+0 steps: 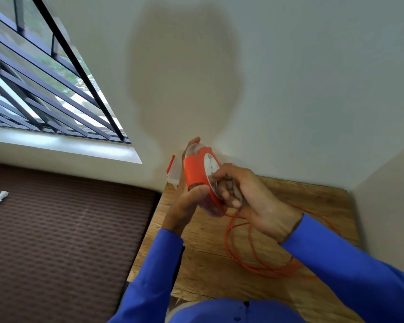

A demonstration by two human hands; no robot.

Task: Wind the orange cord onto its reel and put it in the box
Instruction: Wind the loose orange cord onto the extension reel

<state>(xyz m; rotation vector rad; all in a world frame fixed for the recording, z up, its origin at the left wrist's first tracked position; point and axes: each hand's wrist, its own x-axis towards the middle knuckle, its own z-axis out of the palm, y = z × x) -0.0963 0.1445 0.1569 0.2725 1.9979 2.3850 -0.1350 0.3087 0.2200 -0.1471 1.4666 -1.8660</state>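
Note:
I hold an orange reel (pixel 196 173) with a white face up above the wooden table (pixel 196 259). My left hand (pixel 187 201) grips its rim from the left and below. At the reel's white side, my right hand (pixel 250 197) has its fingers closed at the centre. The orange cord (pixel 247 259) hangs from the reel and lies in loose loops on the table under my right arm. Behind the reel, by the wall, stands a clear box (pixel 174 170) with orange clips, mostly hidden.
The table sits in a corner, with white walls behind and to the right. To the left lies a brown patterned mattress (pixel 63 229) with a small white scrap (pixel 1 196) on it. A barred window (pixel 33 78) is at upper left.

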